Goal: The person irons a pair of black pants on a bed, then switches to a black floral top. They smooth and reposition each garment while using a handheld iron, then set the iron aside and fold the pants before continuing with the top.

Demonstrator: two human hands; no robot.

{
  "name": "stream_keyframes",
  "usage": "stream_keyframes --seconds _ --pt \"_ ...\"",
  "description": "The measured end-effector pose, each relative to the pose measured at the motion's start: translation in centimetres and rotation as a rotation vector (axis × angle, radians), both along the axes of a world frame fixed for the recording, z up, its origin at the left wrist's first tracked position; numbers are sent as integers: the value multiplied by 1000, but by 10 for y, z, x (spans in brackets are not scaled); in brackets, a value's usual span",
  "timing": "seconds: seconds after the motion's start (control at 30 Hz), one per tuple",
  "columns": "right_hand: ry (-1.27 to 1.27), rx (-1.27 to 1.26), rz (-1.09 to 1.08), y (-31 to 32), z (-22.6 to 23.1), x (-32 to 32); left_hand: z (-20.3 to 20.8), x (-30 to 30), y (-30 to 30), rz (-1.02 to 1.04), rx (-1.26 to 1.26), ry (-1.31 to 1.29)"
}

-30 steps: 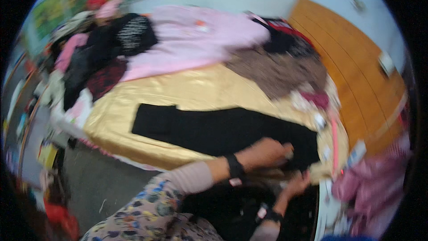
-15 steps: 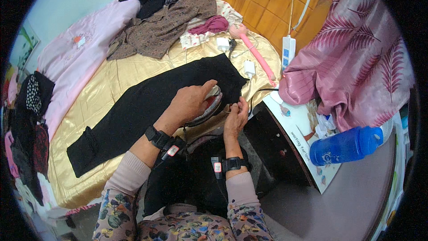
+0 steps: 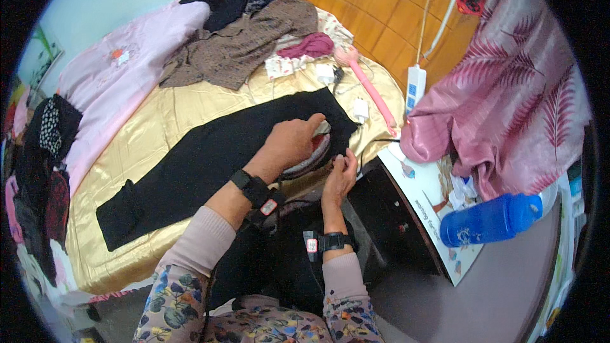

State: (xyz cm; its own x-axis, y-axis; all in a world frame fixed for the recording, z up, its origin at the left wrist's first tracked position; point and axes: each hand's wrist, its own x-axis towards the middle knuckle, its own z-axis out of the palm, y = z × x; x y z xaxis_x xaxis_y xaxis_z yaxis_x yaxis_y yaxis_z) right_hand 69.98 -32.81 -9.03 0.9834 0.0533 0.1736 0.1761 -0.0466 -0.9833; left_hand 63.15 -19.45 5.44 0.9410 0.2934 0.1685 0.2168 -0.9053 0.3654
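Black trousers (image 3: 203, 152) lie flat and lengthwise over the gold bedding, one end toward the left, the other near my right hand. My left hand (image 3: 286, 146) is closed round the handle of a small clothes iron (image 3: 311, 162), pale with a red part showing. The iron rests on the trousers near their right end; my hand hides much of it. Close beside it, my right hand (image 3: 338, 181) pinches the near edge of the trousers between thumb and fingers. Dark straps with small modules sit on both wrists.
Gold satin bedding (image 3: 152, 117) carries a pink garment (image 3: 121, 70), a brown patterned top (image 3: 235, 51), white chargers (image 3: 360, 110) and a pink long-handled massager (image 3: 372, 86). A blue bottle (image 3: 480, 222) lies on the cabinet at right, near a pink curtain (image 3: 508, 89) and a power strip (image 3: 415, 86).
The iron in my left hand has slid a little toward the right end of the trousers. My right hand keeps its hold at the edge. The whole view has shifted slightly.
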Motion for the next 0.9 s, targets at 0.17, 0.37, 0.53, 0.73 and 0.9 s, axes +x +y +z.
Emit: stream_keyframes --seconds 0.17,0.37,0.53,0.73,0.9 --pt "-17 18 57 -1 5 -9 1 6 4 26 -38 -31" --pt "-140 -68 15 2 4 -7 9 3 0 34 -39 49" --pt "-105 -56 35 3 1 -4 2 -30 2 48 0 5" --pt "-124 -112 14 3 0 -4 2 -91 13 106 -17 155" --pt "-107 -112 50 -1 2 -2 4 -166 22 210 -55 174"
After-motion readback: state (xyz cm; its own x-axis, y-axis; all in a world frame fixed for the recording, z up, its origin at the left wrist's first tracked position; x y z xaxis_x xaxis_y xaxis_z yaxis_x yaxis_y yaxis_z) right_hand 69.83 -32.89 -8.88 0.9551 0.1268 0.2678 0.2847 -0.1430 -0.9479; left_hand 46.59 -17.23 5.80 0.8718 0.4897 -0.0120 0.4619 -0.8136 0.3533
